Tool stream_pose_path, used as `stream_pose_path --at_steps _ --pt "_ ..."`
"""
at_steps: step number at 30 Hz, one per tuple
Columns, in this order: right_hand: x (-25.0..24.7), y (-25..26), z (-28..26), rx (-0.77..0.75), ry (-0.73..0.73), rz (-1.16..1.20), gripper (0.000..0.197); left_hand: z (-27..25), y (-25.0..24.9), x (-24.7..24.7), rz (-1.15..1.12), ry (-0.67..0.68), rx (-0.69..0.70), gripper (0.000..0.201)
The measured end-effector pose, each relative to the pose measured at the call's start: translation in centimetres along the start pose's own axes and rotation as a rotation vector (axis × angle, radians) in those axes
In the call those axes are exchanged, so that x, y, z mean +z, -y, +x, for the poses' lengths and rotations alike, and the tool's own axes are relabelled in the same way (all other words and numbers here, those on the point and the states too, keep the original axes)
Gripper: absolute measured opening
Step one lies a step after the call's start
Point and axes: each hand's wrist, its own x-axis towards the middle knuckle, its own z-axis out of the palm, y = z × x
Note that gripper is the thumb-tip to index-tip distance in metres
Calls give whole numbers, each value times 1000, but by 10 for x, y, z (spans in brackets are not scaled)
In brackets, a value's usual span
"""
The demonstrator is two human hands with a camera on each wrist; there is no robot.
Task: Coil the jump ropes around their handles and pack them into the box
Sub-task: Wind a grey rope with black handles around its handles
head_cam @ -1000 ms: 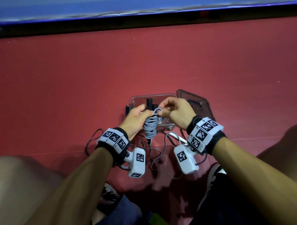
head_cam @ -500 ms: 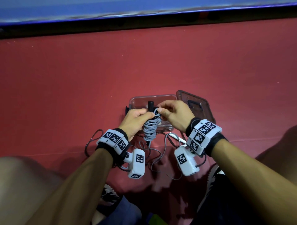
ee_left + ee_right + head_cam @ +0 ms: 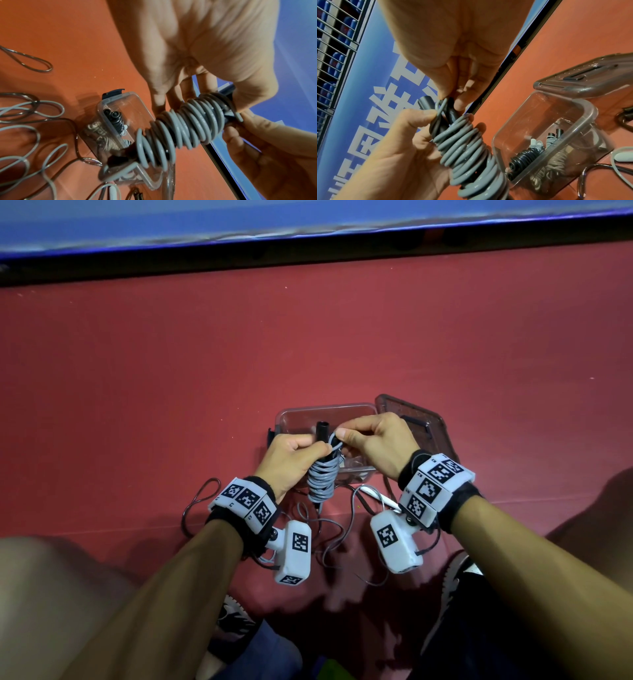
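Observation:
A grey jump rope [image 3: 322, 479] [image 3: 181, 128] [image 3: 467, 152] is coiled round its two black handles [image 3: 322, 430] [image 3: 426, 103], held upright over the near edge of a clear plastic box [image 3: 298, 416] [image 3: 135, 102] [image 3: 583, 112]. My left hand [image 3: 296, 455] [image 3: 197, 65] [image 3: 406, 140] grips the coiled bundle. My right hand [image 3: 373, 440] [image 3: 453, 67] [image 3: 267, 146] pinches the last grey loop [image 3: 441, 106] at the top of the handles. Several coiled ropes [image 3: 527, 155] [image 3: 116, 119] lie inside the box.
The box's dark lid [image 3: 421, 419] [image 3: 594, 79] lies open to the right. Loose grey and brown ropes [image 3: 329, 529] [image 3: 25, 135] and a white handle [image 3: 376, 496] sprawl on the red floor [image 3: 171, 371] near my legs. A blue wall [image 3: 239, 220] rises beyond.
My right hand has drawn the last grey loop in against the top of the handles, and the loop has shrunk. The left hand still holds the bundle in the same place.

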Motion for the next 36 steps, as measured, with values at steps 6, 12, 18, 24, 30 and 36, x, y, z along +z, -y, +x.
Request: stream_pose_path --at_steps 6,12,18,24,30,36 --pt "4 1 -2 -68 1 -187 14 1 0 3 39 -36 36 37" --pt "2 3 -1 -60 -8 -191 15 1 -1 3 51 -22 41 29" --pt "2 2 -1 -25 -28 -175 16 3 -5 3 35 22 31 15" --pt "4 0 0 -97 -40 -237 15 5 -5 -2 76 9 90 19" --pt "7 3 -1 -142 -34 -330 12 5 -8 0 112 33 126 21" --pt "8 0 0 -155 -27 -328 10 5 -8 3 119 24 75 20"
